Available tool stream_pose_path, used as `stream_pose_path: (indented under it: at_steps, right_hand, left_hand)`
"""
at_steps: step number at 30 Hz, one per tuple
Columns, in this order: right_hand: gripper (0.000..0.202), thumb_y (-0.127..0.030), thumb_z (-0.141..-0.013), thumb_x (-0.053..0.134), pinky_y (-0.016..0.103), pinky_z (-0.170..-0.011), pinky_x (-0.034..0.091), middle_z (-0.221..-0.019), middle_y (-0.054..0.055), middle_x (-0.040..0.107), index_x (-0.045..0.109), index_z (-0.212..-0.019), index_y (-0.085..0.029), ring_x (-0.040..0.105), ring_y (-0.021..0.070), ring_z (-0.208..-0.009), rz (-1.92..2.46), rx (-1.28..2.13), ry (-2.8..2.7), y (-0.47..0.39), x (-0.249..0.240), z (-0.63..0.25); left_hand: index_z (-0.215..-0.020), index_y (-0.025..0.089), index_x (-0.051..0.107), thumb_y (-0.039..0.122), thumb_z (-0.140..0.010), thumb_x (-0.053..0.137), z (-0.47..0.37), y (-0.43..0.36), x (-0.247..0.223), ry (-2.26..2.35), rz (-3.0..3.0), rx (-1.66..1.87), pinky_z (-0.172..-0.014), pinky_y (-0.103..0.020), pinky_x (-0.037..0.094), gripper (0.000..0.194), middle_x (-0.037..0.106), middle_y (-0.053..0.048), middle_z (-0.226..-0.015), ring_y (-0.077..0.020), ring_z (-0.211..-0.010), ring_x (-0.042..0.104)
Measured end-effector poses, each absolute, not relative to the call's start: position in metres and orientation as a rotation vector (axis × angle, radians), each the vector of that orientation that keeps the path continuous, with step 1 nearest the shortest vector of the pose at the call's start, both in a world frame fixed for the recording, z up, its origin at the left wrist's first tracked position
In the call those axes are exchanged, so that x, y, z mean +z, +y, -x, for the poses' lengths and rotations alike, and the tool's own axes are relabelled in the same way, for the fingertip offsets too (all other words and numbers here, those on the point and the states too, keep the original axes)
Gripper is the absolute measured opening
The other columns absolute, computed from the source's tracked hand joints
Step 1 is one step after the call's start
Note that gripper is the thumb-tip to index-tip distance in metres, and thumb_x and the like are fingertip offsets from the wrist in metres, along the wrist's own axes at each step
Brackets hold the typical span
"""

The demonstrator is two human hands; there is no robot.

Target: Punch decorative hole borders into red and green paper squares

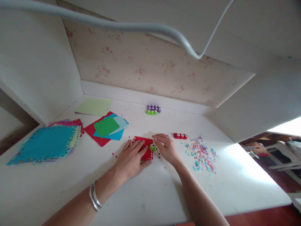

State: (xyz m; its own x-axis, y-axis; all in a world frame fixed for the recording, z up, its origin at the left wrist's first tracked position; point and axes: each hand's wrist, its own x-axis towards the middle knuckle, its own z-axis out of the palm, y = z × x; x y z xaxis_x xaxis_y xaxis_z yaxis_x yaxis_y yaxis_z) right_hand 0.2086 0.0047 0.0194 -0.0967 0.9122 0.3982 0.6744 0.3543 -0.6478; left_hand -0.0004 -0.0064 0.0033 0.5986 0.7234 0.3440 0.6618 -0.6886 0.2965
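A small red paper square (147, 153) with punched holes along its edges lies on the white table. My left hand (133, 153) rests flat on it, fingers spread. At the square's right edge sits a green craft punch (152, 147). My right hand (166, 147) is just right of the punch, its thumb and fingers reaching toward it; whether they touch it is unclear. Small red cut-out pieces (159, 155) lie beside the square.
Punched coloured sheets (49, 139) are stacked at the left, near plain coloured papers (106, 127) and pale green sheets (94, 106). Purple and green punches (154, 108) stand at the back, red punches (180, 136) right, beside scattered confetti (202, 153). A white cable (141, 26) crosses above.
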Motion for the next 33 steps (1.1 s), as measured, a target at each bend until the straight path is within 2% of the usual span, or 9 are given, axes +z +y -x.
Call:
stream_pose_path:
  at_steps: [5, 10, 16, 20, 25, 28, 33]
  right_hand:
    - [0.027, -0.038, -0.097, 0.052, 0.043, -0.101, 0.045, -0.119, 0.007, 0.067, 0.074, -0.112, -0.03, 0.054, 0.0247, -0.116, 1.427, 0.329, -1.977, 0.014, 0.01, -0.204]
    - [0.03, -0.039, -0.099, 0.049, 0.044, -0.103, 0.043, -0.121, 0.006, 0.066, 0.073, -0.114, -0.03, 0.053, 0.0242, -0.118, 1.425, 0.311, -2.03, 0.016, 0.004, -0.205]
    - [0.036, -0.041, -0.102, 0.042, 0.046, -0.106, 0.04, -0.126, 0.006, 0.063, 0.07, -0.12, -0.028, 0.05, 0.0243, -0.123, 1.433, 0.343, -2.043, 0.014, 0.001, -0.203]
    - [0.039, -0.042, -0.103, 0.036, 0.054, -0.115, 0.024, -0.137, 0.005, 0.058, 0.065, -0.126, -0.03, 0.043, 0.0262, -0.132, 1.528, 0.368, -2.102, 0.013, 0.001, -0.202]
    - [0.043, -0.046, -0.104, 0.028, 0.061, -0.117, 0.004, -0.151, -0.002, 0.043, 0.054, -0.137, -0.035, 0.021, 0.0272, -0.146, 1.675, 0.402, -2.21, 0.011, 0.006, -0.201]
    - [0.046, -0.048, -0.105, 0.023, 0.061, -0.117, 0.001, -0.155, -0.004, 0.037, 0.051, -0.14, -0.035, 0.014, 0.0263, -0.148, 1.723, 0.406, -2.214, 0.008, 0.009, -0.198]
    - [0.05, -0.049, -0.105, 0.019, 0.06, -0.117, -0.001, -0.156, -0.003, 0.033, 0.048, -0.142, -0.035, 0.011, 0.0256, -0.149, 1.772, 0.429, -2.194, 0.002, 0.014, -0.192]
  left_hand:
    - [-0.13, 0.022, 0.059, 0.059, -0.09, 0.049, -0.001, -0.01, 0.008, 1.202, -2.677, 0.653, -0.111, -0.053, 0.03, 0.055, 0.059, -0.012, -0.135, -0.0321, -0.129, 0.046]
    - [-0.131, 0.021, 0.058, 0.053, -0.095, 0.044, -0.001, -0.01, 0.006, 1.218, -2.686, 0.645, -0.112, -0.056, 0.026, 0.05, 0.059, -0.012, -0.135, -0.032, -0.129, 0.045]
    - [-0.131, 0.023, 0.058, 0.048, -0.094, 0.047, -0.002, -0.011, 0.006, 1.221, -2.689, 0.675, -0.11, -0.057, 0.027, 0.045, 0.057, -0.011, -0.137, -0.032, -0.127, 0.046]
    - [-0.131, 0.024, 0.057, 0.046, -0.094, 0.048, -0.002, -0.011, 0.004, 1.233, -2.684, 0.674, -0.111, -0.057, 0.026, 0.044, 0.057, -0.011, -0.138, -0.0318, -0.128, 0.045]
    - [-0.13, 0.024, 0.058, 0.046, -0.092, 0.051, -0.001, -0.01, 0.0, 1.219, -2.647, 0.729, -0.112, -0.057, 0.024, 0.044, 0.058, -0.01, -0.137, -0.0315, -0.129, 0.045]
    - [-0.13, 0.024, 0.058, 0.045, -0.09, 0.055, -0.002, -0.01, 0.001, 1.221, -2.641, 0.732, -0.112, -0.059, 0.023, 0.046, 0.057, -0.011, -0.137, -0.0319, -0.129, 0.045]
    - [-0.128, 0.025, 0.059, 0.043, -0.088, 0.059, -0.003, -0.014, 0.004, 1.259, -2.645, 0.725, -0.11, -0.058, 0.027, 0.045, 0.058, -0.01, -0.137, -0.0314, -0.128, 0.047]
